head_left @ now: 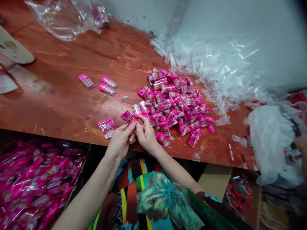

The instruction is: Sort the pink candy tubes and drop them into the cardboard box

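Observation:
My left hand (120,139) and my right hand (145,134) meet at the near edge of a reddish wooden table (59,95). Their fingers are pinched together on a small pink packet (128,117). Another pink packet (107,127) lies flat just left of my left hand. A heap of pink packets (174,102) spreads to the right of my hands. Three filled clear tubes with pink caps (99,84) lie apart on the table, further back left.
A large pile of empty clear plastic tubes (211,67) sits behind the heap. A crumpled clear bag (64,17) lies at the far left. A box of pink packets (35,185) stands below the table's left. A white bag (271,143) is at the right.

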The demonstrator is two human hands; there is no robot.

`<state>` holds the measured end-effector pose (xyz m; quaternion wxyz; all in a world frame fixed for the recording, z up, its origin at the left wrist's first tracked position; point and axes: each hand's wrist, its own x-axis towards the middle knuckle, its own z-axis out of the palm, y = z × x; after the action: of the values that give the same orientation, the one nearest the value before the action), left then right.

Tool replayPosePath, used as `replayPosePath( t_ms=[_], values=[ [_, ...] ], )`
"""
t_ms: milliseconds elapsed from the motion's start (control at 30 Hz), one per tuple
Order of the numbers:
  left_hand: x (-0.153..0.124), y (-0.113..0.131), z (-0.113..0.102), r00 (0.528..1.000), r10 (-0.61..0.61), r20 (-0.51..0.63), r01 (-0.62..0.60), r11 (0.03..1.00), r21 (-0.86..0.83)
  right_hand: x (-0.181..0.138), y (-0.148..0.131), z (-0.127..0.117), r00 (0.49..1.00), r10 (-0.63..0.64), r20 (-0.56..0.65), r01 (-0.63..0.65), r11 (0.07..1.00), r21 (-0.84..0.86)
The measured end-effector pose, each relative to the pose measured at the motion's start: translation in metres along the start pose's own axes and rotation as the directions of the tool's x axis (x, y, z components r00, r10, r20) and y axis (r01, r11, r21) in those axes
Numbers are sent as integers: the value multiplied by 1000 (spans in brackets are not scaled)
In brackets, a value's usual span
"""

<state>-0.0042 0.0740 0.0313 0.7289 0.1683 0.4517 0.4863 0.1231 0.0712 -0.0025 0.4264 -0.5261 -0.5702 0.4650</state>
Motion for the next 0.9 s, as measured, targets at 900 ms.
replayPosePath(
  t_ms=[900],
  values=[
    [-8,-12,1,998,49,-37,-44,991,124,-3,-4,6,950,272,153,-312,808,500]
  ],
)
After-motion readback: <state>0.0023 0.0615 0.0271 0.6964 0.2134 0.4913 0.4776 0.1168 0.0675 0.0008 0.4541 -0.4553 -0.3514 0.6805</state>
